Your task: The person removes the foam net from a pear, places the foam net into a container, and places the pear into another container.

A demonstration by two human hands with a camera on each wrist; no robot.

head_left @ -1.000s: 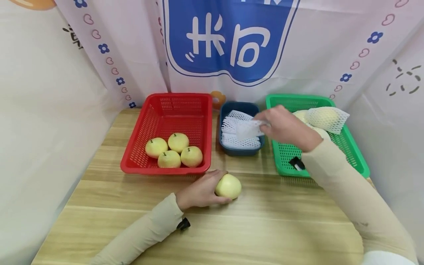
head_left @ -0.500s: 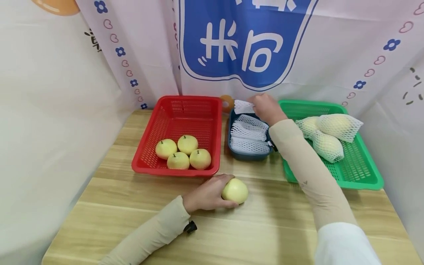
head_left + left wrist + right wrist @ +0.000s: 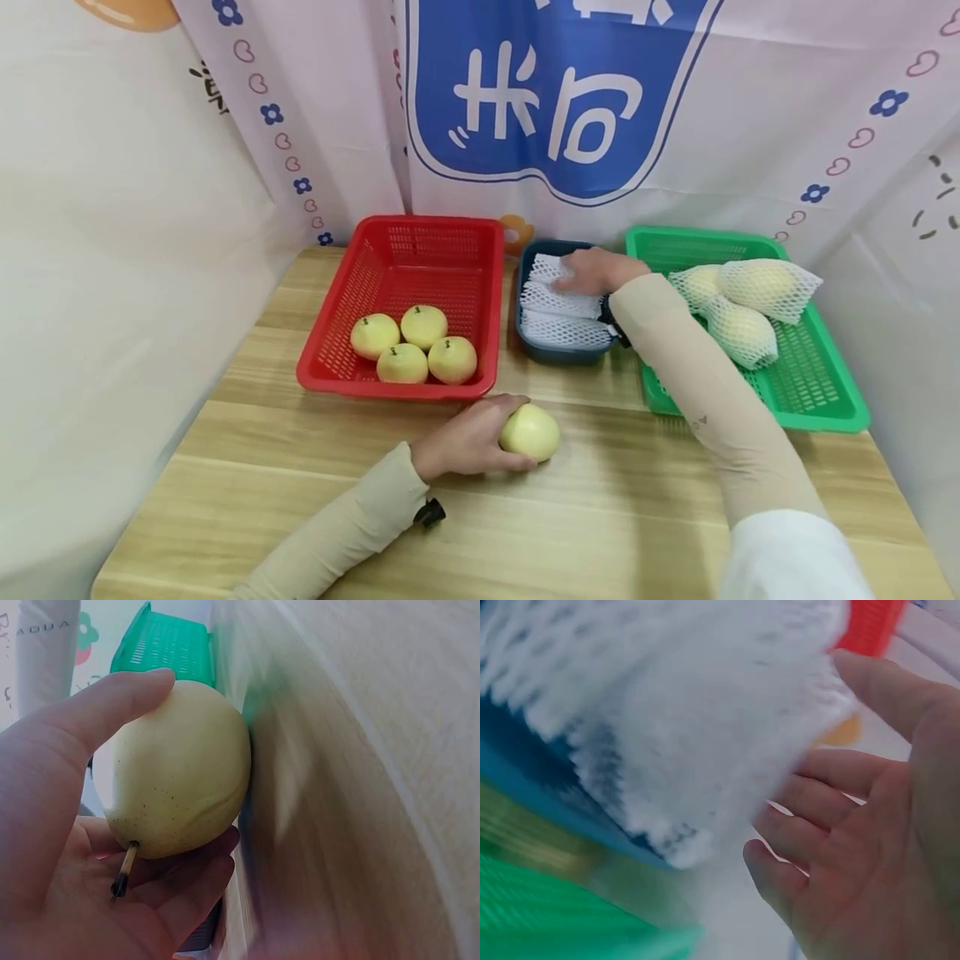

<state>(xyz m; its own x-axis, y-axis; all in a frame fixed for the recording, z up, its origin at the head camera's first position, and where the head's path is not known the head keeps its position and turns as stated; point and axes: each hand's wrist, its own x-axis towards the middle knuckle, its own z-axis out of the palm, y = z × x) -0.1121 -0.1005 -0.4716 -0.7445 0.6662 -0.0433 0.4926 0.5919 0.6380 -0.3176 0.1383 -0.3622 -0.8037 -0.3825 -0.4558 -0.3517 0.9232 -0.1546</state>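
My left hand [image 3: 476,437] grips a pale yellow pear [image 3: 529,433] low over the wooden table, in front of the red basket. In the left wrist view, the thumb lies over the pear [image 3: 180,772] and the fingers curl beneath; its dark stem points toward the palm. My right hand [image 3: 596,271] is at a small blue box [image 3: 562,354] holding several white foam net sleeves [image 3: 562,300]. In the right wrist view, the thumb and fingers are spread apart beside the edge of a blurred net sleeve [image 3: 712,727]; the thumb tip seems to touch it.
A red basket [image 3: 491,333] on the left holds several bare pears [image 3: 423,327]. On the right, a green basket [image 3: 825,375] holds pears in foam nets [image 3: 757,283]. Behind them hangs a printed curtain [image 3: 555,192]; the wooden table [image 3: 570,533] extends in front.
My right hand has brought a foam net over to the back of the blue box and lowered it there; its fingers now look spread. The left hand still holds the pear in place.
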